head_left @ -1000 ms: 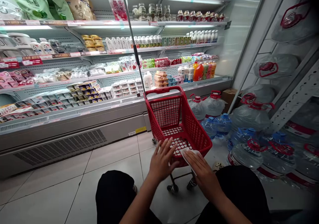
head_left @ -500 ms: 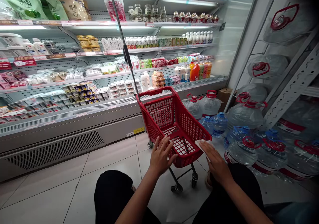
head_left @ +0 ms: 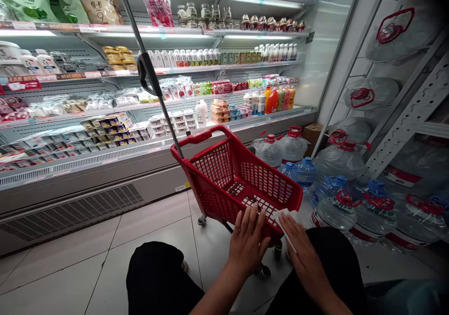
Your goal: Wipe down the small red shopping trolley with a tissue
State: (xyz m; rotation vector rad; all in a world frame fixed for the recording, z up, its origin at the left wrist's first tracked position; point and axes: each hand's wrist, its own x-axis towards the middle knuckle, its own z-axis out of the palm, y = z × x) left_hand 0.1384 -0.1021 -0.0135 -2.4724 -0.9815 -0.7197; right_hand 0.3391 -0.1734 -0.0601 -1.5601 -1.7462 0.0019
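A small red plastic shopping cart [head_left: 213, 205] stands in front of me at an angle, with a tall dark pole rising from its handle end. My left hand [head_left: 247, 240] is at the cart's near side, palm down, fingers stretched out and holding nothing. Whether its fingertips touch the rim cannot be made out. At the cart's near right corner, my right hand [head_left: 300, 247] has a folded white cloth or tissue [head_left: 286, 214] under its straight fingers, against the rim. Part of the cloth is hidden by that hand.
A refrigerated display [head_left: 87, 175] with dairy goods and drinks runs along the left and back. Large water bottles [head_left: 336, 212] with red handles crowd the floor at right, beside a white metal rack [head_left: 403, 114]. My knees flank the cart on the tiled floor [head_left: 150, 221].
The cart has turned and come nearer, its handle end swinging left with the pole. My left hand has moved right, closer to my right hand, which stays at the corner with the cloth.
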